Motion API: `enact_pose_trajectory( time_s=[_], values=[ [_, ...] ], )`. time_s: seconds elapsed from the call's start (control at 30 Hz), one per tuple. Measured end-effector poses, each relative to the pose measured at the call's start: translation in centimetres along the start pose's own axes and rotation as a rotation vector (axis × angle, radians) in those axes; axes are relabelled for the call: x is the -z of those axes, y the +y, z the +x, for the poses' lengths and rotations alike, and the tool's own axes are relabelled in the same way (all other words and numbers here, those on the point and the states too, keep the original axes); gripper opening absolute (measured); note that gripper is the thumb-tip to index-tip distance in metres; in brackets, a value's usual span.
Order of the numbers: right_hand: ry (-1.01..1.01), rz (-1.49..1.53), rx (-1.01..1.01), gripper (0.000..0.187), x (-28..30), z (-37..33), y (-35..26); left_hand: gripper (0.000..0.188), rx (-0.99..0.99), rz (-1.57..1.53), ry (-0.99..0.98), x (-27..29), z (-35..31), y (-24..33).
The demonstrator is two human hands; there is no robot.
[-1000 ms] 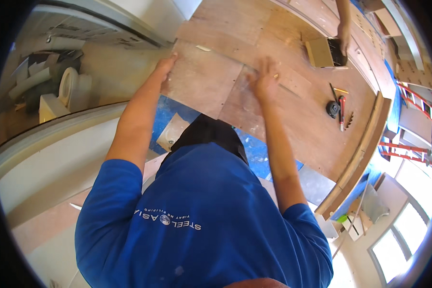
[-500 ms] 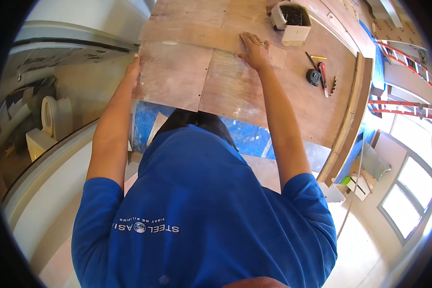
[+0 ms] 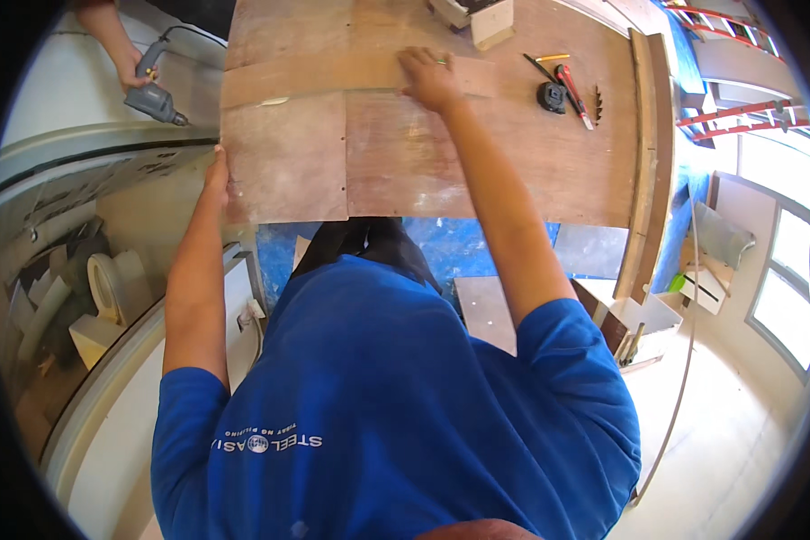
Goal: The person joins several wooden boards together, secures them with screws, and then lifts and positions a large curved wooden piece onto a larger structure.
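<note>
My left hand (image 3: 217, 178) is at the left edge of a plywood piece (image 3: 283, 166), gripping it from the side; some of its fingers are hidden. A thin wood strip (image 3: 310, 83) lies along the far side of that piece, with a pale chip (image 3: 274, 102) on the seam. Flat on the strip's right part rests my right hand (image 3: 429, 78), fingers spread and a ring on one. Nearer me, a second plywood piece (image 3: 477, 184) adjoins the first on its right, below my right forearm.
Right of my hand lie a tape measure (image 3: 552, 97), red utility knife (image 3: 574, 94), pencil (image 3: 553, 58) and drill bit (image 3: 598, 106). A box (image 3: 490, 25) stands beyond. At upper left, another person's hand (image 3: 133, 70) holds a corded drill (image 3: 157, 101). A wooden rail (image 3: 650, 162) borders the right.
The view has shifted, so the board sits further left and higher. Another person's hand with a drill has come in at upper left. Both my hands keep to about the same spots on the wood.
</note>
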State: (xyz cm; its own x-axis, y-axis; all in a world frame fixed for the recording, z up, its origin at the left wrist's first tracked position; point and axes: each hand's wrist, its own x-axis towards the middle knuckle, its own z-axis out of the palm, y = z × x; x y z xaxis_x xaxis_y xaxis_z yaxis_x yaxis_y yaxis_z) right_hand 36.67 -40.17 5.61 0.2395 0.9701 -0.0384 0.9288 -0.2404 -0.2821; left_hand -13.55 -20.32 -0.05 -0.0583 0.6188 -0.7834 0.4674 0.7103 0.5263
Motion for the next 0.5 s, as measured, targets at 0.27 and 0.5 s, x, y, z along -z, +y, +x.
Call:
enact_pose_trajectory(
  time_s=[0.27, 0.5],
  values=[
    [-0.066, 0.029, -0.123, 0.088, 2.3, -3.5, 3.5, 0.101, -0.035, 0.039, 0.061, -2.4, -1.2, 1.2],
    [-0.044, -0.019, -0.054, 0.085, 0.4, 1.9, -1.4, 0.101, 0.032, 0.047, 0.068, -2.7, -2.5, 1.8]
  ],
)
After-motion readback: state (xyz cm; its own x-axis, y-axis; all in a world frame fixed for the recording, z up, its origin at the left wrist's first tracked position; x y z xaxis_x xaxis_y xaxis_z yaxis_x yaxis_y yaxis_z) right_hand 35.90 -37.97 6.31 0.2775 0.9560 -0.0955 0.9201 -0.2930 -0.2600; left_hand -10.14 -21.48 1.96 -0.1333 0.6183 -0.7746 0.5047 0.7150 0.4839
